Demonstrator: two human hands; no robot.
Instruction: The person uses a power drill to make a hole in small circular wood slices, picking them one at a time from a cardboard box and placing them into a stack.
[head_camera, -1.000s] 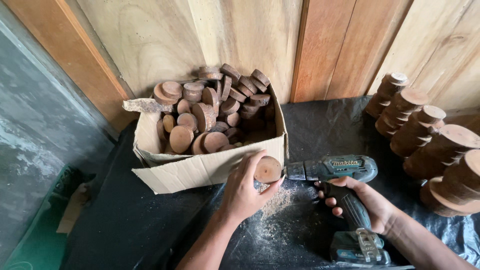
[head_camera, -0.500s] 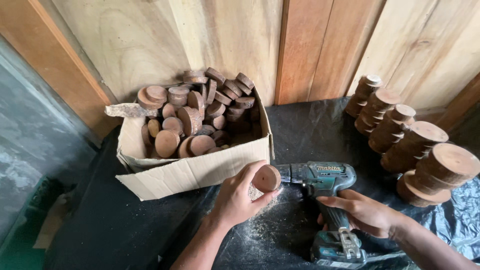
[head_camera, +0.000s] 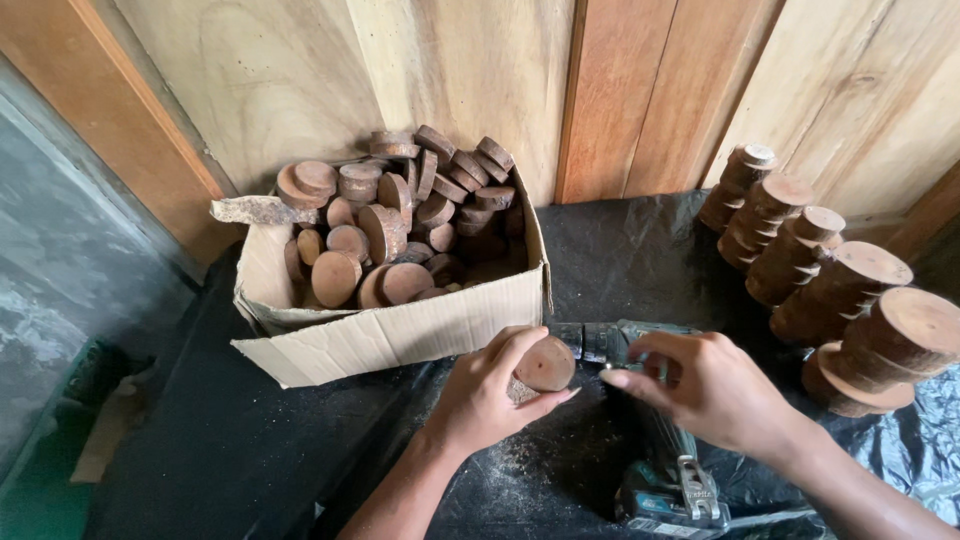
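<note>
The left hand grips a round wooden disc, fingers wrapped around its rim. The right hand, previously closed on the pistol grip, now rests fingertips on the body of the teal cordless drill; drilling appears paused. The disc's flat face points right, toward the chuck, just below the cardboard box. The drill's long axis runs leftward into the disc.
</note>
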